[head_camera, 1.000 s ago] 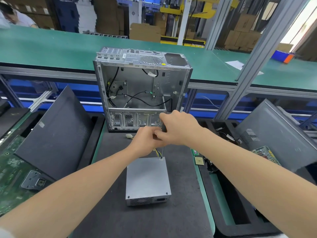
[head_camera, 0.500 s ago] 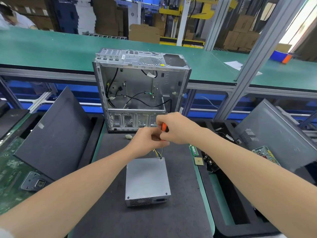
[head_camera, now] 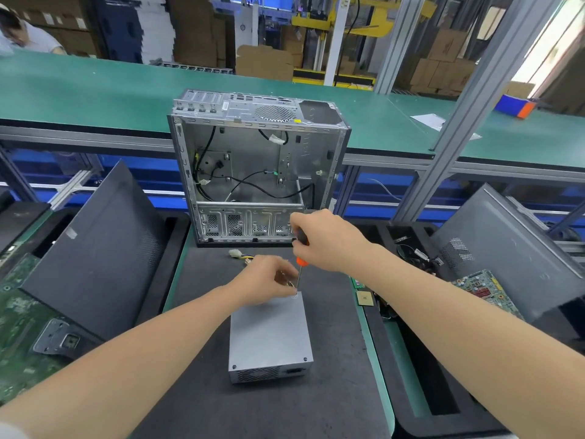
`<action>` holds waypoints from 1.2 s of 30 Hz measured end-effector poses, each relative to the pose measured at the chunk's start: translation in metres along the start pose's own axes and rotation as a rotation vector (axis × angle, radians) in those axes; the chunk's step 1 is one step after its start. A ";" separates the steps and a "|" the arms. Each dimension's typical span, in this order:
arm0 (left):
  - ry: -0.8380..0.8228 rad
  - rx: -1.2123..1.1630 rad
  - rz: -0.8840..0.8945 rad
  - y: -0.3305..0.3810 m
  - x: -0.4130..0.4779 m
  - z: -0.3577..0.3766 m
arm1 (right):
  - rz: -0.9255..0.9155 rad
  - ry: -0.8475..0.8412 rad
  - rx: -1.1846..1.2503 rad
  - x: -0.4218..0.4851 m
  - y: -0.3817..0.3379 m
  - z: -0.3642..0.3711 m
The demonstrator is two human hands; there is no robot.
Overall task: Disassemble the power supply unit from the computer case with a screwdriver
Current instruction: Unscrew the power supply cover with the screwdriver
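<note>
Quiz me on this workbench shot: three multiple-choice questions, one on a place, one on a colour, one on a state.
1. Relative to the open silver computer case, the grey metal power supply box lies: A inside it; B on the dark mat before it; C on top of it.
2. The metal-shafted screwdriver's grip is: A orange and black; B blue; C yellow.
3. The right hand: A lies flat; B is an empty fist; C grips the screwdriver.
Answers: 1 B, it sits on the mat. 2 A, both colours show at the fist. 3 C, fingers curl round the grip.
</note>
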State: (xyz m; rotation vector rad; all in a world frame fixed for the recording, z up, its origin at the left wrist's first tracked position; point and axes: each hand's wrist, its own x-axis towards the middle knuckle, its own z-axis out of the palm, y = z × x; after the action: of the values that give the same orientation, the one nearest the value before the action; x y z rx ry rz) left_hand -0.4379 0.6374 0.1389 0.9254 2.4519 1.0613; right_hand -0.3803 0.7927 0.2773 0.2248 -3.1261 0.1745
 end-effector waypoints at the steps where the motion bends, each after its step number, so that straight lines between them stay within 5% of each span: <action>1: -0.013 0.068 0.013 -0.005 -0.001 0.006 | -0.002 0.001 0.015 -0.002 -0.001 0.000; 16: 0.119 0.250 0.115 -0.018 0.003 0.022 | -0.003 0.168 0.092 -0.010 0.009 -0.005; 23: 0.275 0.303 -0.207 -0.088 -0.028 -0.030 | -0.056 0.238 0.133 0.001 -0.007 -0.010; 28: 0.239 0.277 -0.366 -0.124 -0.057 -0.018 | -0.077 0.217 0.169 0.008 -0.025 0.002; 36: 0.316 0.183 -0.389 -0.144 -0.059 0.001 | -0.113 0.177 0.170 0.008 -0.043 0.016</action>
State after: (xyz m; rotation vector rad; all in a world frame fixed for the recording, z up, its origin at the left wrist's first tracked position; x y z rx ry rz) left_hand -0.4565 0.5239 0.0341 0.3131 2.8651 0.9107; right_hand -0.3820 0.7473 0.2657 0.3651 -2.9146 0.4346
